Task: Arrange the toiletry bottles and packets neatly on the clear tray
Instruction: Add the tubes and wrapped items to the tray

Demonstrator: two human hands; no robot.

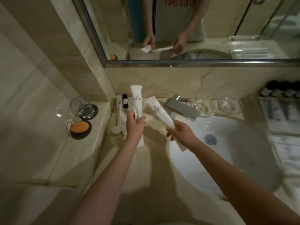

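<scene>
I note white packets with dark print, a black bottle, an orange soap on a dark coaster, and a beige veined counter.

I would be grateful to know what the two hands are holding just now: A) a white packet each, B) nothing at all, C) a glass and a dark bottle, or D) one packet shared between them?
A: the left hand holds one packet and the right hand holds a second packet, each with its fingers curled round it.
</scene>
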